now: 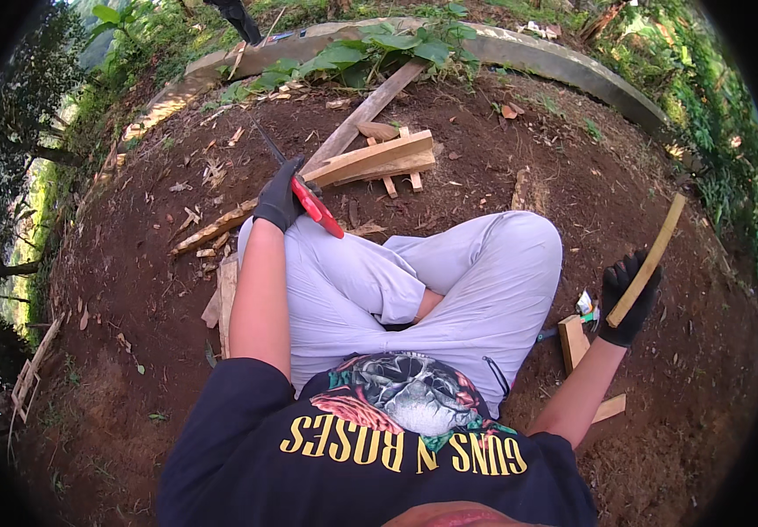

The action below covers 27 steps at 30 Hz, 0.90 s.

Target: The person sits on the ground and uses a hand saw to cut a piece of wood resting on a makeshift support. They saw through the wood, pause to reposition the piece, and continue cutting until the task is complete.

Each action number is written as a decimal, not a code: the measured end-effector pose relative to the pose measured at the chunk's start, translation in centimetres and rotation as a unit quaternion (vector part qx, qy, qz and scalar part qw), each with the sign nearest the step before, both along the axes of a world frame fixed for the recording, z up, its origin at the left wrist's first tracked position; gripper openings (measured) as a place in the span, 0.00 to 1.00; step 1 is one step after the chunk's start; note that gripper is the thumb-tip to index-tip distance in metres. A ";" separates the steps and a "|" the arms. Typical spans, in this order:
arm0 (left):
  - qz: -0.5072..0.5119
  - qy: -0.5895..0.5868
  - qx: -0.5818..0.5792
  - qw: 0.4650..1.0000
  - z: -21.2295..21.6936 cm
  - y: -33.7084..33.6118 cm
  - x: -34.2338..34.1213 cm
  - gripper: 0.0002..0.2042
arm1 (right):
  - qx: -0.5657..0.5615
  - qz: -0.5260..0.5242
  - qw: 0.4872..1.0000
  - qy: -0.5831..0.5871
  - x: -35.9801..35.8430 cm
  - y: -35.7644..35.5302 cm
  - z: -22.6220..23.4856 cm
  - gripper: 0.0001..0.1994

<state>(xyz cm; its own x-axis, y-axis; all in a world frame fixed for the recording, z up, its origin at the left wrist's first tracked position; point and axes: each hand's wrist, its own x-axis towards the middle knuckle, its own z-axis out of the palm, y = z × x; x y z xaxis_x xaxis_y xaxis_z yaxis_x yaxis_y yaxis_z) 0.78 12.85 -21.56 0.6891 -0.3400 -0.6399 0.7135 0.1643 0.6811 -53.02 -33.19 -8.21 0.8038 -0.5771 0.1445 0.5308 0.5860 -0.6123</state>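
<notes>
My left hand [277,202], in a dark glove, is closed around a long-bladed tool with a red handle [316,209]. Its thin dark blade points away to the far left, and the handle end lies over my left knee. Out to the right, my gloved right hand [625,303] grips a narrow wooden strip [656,250], held up at a slant. Just ahead of my crossed legs, cut wooden pieces [383,162] rest across two small sticks. Beside my right forearm lies a wooden block [572,341].
A long weathered board [366,116] runs from the wood pieces toward a curved concrete edge [555,60] with leafy plants. Another wood piece [225,303] lies by my left thigh. A small white item [584,304] sits near the block. Wood chips litter the brown soil.
</notes>
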 end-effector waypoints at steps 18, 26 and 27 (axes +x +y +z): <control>-0.026 -0.001 -0.170 0.985 0.0 -12.4 6.0 0.19 | 0.027 -0.029 0.856 0.515 32.7 4.9 -21.6 0.22; 0.071 0.019 -0.061 0.995 -3.7 -12.1 10.0 0.19 | -0.537 0.079 0.442 0.714 36.0 5.0 -20.9 0.24; 0.093 0.042 -0.093 0.990 -4.0 -11.5 10.7 0.19 | -0.537 0.113 0.415 0.726 36.7 6.4 -19.1 0.26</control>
<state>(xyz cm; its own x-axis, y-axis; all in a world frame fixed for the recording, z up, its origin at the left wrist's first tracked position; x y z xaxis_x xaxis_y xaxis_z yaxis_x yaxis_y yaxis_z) 11.51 1.31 -25.61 0.6975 -0.3302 -0.6360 0.7123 0.4157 0.5655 -16.31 -26.77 -27.29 0.5095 -0.6933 -0.5096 -0.8484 -0.5034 -0.1634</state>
